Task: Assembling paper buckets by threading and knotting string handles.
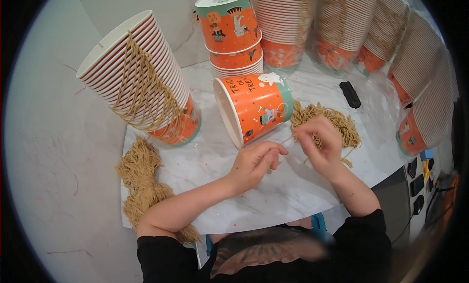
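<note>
An orange paper bucket (254,107) with a green base lies on its side, its white-rimmed mouth turned left. Just below it is my left hand (259,165), fingers curled and pressed together; whatever they hold is too small to make out. My right hand (320,146) is closed in a pinch over a heap of tan cords (344,126), hiding part of it. What lies between its fingertips cannot be made out. At the left, a tall leaning stack of nested buckets (151,77) has several tan cords draped down its side.
A tied bundle of tan cords (144,185) lies along the table's left edge, partly under my left forearm. Upside-down buckets (229,29) stand at the back. Plastic-wrapped bucket stacks (283,29) line the back and right. A small black object (350,95) lies near the right heap.
</note>
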`<state>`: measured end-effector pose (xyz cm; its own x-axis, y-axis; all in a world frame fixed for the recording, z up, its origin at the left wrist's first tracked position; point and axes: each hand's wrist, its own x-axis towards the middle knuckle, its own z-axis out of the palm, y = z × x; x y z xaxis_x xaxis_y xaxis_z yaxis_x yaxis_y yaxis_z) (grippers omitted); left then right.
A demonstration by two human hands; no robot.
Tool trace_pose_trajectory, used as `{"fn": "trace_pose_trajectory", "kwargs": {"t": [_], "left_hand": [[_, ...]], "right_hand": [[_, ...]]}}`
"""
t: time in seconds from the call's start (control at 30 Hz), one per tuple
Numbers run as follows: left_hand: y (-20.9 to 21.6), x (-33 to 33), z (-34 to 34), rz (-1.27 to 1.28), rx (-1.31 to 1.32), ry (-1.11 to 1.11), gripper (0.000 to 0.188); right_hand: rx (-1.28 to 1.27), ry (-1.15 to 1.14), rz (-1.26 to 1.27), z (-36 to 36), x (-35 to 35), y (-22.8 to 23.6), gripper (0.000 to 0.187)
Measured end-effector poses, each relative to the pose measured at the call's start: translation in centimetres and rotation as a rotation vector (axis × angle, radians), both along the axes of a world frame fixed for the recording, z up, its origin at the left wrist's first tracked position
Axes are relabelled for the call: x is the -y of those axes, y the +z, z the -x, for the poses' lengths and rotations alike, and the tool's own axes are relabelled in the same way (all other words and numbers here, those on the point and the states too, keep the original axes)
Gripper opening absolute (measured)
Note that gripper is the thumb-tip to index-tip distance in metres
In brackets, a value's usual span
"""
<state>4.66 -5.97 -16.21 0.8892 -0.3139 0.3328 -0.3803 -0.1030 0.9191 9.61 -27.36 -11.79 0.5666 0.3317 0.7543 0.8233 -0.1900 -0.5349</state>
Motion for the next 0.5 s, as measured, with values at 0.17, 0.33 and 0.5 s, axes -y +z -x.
{"fn": "trace_pose_trajectory", "kwargs": {"t": [0.17,0.33,0.5], "left_hand": [[-0.4,0.3,0.1,0.146,0.044,0.092,0.026],[-1.6,0.1,-0.5,0.192,0.012,0.220,0.029],[-2.2,0.6,-0.4,0.240,0.024,0.326,0.029]], "right_hand": [[-0.460,-0.112,-0.204,-2.9,2.0,0.5,0.009],[-0.201,-0.309,-0.093,-6.7,6.0,0.6,0.008],[0.121,-0.492,0.067,-9.0,10.0,0.3,0.015]]}}
